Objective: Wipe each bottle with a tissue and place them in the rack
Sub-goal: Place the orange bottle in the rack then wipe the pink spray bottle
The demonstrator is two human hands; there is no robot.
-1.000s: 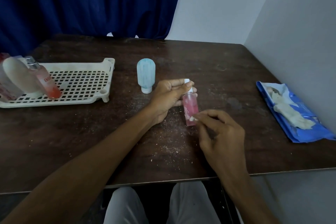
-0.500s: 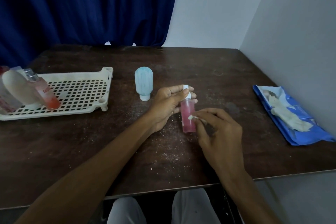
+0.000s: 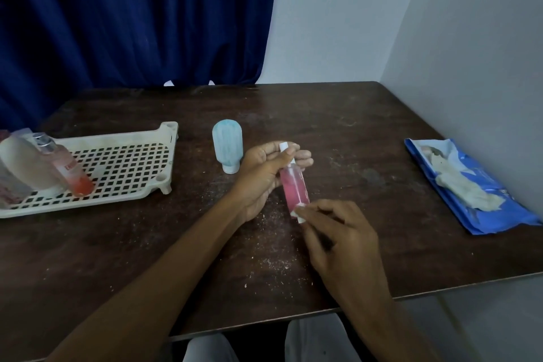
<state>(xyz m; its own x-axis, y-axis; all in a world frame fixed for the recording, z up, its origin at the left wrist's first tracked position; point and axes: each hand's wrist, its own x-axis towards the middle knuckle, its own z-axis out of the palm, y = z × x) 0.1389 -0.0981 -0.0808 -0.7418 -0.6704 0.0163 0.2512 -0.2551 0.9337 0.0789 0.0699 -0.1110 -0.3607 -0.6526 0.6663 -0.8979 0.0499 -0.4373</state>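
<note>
Down at the near edge we catch pale trousers (image 3: 317, 338) tucked under the dark wooden table (image 3: 147, 258), and just nearer us than the pink bottle (image 3: 295, 189) is the right hand (image 3: 343, 247). Its fingers are curled in, pinching a small white tissue scrap (image 3: 299, 213) right against the pink bottle's lower end. The bottle itself is held up off the table near the middle, tilted, base towards us and white cap (image 3: 283, 145) pointing away and a touch left. At that far end is the left hand (image 3: 264, 176), coming in from the bottle's left, thumb and fingers wrapped round the neck just under the cap. So we have both hands on the job, one gripping, one pinching tissue to plastic. On the tabletop below and nearer than the pink bottle, pale crumbs (image 3: 273, 261) are scattered. A little beyond and left of the pink bottle, a light blue bottle (image 3: 227, 148) stands on its cap, apart from the left hand. Well off to the pink bottle's left sits the white rack (image 3: 123, 136), with a red-bottomed bottle (image 3: 69, 169) leaning at its far-left end beside a pale rounded bottle (image 3: 26, 161). Well off to the pink bottle's right, by the wall (image 3: 470, 53), lies a blue packet (image 3: 499, 214) with crumpled tissues (image 3: 461, 185) on top. Farthest back, beyond the pink bottle and the table's rear edge, hangs a deep blue curtain (image 3: 132, 17).
</note>
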